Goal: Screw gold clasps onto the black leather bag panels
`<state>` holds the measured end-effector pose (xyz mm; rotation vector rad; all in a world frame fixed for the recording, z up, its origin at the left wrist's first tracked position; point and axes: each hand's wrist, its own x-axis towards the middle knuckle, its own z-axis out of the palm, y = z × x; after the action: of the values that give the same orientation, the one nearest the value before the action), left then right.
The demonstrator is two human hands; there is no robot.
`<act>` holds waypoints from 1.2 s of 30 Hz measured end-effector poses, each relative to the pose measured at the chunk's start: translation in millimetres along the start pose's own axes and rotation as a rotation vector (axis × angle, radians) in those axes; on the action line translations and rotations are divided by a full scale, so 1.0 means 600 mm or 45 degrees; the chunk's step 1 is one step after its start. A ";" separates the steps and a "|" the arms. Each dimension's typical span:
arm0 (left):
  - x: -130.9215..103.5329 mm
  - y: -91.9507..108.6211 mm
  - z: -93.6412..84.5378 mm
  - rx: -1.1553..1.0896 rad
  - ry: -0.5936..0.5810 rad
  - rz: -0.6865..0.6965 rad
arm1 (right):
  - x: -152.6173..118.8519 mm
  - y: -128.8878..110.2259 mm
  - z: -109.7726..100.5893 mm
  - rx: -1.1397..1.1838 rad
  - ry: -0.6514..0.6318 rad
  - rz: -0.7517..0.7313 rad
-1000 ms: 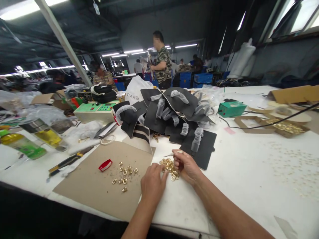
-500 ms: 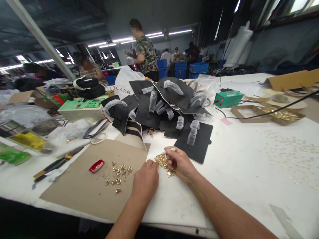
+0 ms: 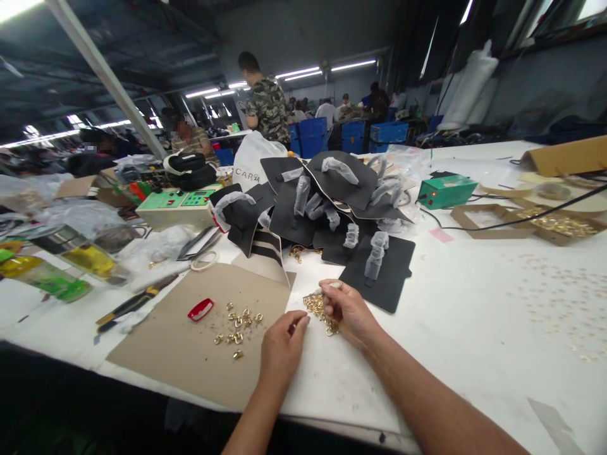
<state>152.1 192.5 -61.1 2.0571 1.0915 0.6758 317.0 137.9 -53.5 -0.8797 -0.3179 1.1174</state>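
My right hand is closed round a slim white pen-like tool, its tip pointing left over a heap of small gold metal fittings on the white table. My left hand rests just left of that heap, thumb and fingers pressed together; whatever may be between them is too small or hidden. Farther left, several gold buckle-like pieces lie scattered on a brown board, near a small red tray-like piece.
Black panels with plastic-wrapped handles are piled behind my hands. To the right are a green box with a cable and an open carton of gold parts. A yellow-black cutter and bottles stand left. Co-workers are beyond.
The whole view has shifted, so the table appears farther right. My left hand has drawn slightly away from the gold heap, while my right hand keeps the pen-like tool over it.
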 end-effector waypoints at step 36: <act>-0.058 0.006 0.015 -1.112 0.262 -0.589 | -0.038 0.002 0.012 -0.898 -0.153 -0.369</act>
<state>142.6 158.0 -68.0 0.9733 1.0666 0.9188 301.5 121.5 -45.5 -1.3320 -0.9454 0.7854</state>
